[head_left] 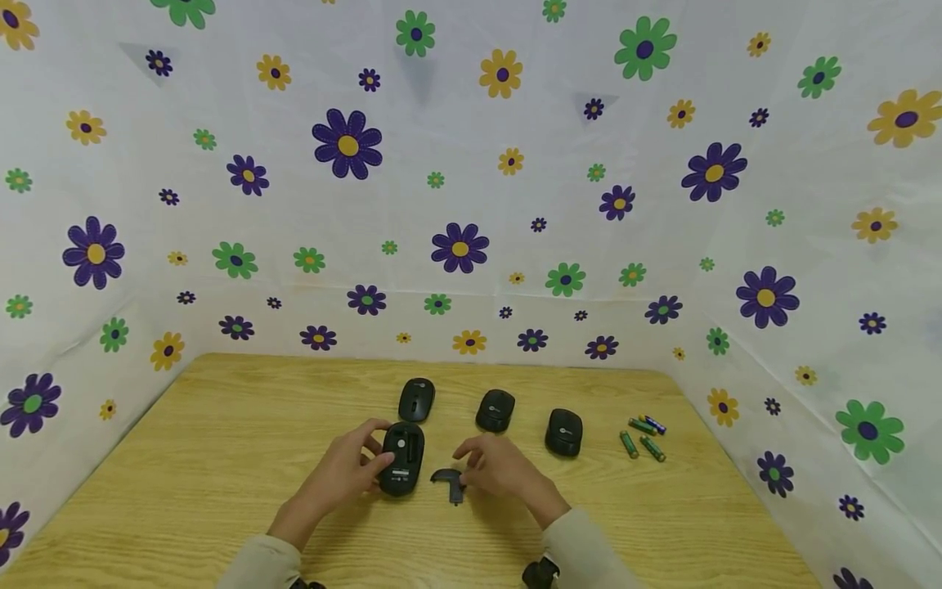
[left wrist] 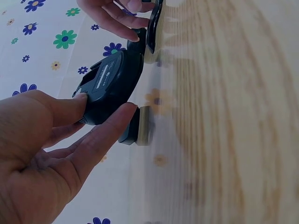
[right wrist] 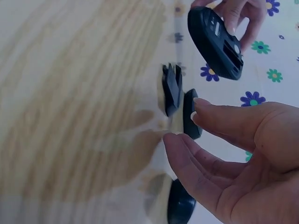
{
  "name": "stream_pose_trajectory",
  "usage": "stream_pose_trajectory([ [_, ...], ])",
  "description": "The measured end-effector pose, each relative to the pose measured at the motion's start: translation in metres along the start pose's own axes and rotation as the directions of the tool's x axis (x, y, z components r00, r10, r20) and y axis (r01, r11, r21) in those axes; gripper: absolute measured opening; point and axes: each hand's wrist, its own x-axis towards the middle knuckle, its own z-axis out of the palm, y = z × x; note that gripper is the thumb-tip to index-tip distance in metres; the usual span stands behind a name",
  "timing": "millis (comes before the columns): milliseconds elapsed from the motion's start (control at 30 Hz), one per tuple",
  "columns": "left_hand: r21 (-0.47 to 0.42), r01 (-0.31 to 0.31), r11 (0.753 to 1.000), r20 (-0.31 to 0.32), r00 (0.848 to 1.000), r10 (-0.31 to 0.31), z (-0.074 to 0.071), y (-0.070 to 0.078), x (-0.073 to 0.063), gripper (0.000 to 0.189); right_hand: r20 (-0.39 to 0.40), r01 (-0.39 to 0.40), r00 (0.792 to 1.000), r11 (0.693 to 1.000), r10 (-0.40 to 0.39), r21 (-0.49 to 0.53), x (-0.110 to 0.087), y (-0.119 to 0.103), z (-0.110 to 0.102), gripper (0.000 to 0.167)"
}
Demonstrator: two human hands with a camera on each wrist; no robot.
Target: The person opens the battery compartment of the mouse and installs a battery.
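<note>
Two hands work at the near middle of the counter [head_left: 243, 425], and only one has anything in its grip. The left hand [head_left: 340, 473] holds a black mouse [head_left: 397, 483] by its left side, thumb over the edge of the underside, fingers round the far left; both wrist views show it tilted and seemingly lifted off the wood. Gripped along that edge, its underside faces up and the uncovered battery slot [head_left: 411, 447] lies unobstructed, probably why it is held so. The right hand [head_left: 504, 466] holds nothing that shows: thumb and fingertips are slightly apart, a narrow gap, just beside a loose black cover [head_left: 446, 474]. Whether a finger touches it I cannot tell for certain.

The mouse's long axis runs near to far, its far end leaning slightly right; which end is its front is unclear. Its slot sits in the far half, right of centre, roughly along that axis. The cover lies to the right of the mouse, curved bar at the far end, stem pointing near, perhaps set there for easy reach.

Farther off, three more mice [head_left: 495, 409] rest on their bases, and several batteries [head_left: 652, 448] are grouped at the far right, presumably kept apart from the working spot.
</note>
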Motion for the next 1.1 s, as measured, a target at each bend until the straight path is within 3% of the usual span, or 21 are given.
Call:
stream_pose_trajectory([
  [567, -0.015, 0.006, 1.0, -0.014, 1.0, -0.007, -0.001, 0.001, -0.001, 0.043, -0.092, -0.029, 0.995, 0.996, 0.037, 0.084, -0.02, 0.016, -0.048, 0.028],
  [1100, -0.035, -0.017, 0.999, 0.011, 1.0, 0.018, -0.004, -0.002, -0.001, 0.043, -0.162, -0.086, 0.982, 0.995, 0.093, 0.051, -0.034, 0.038, -0.083, 0.027],
])
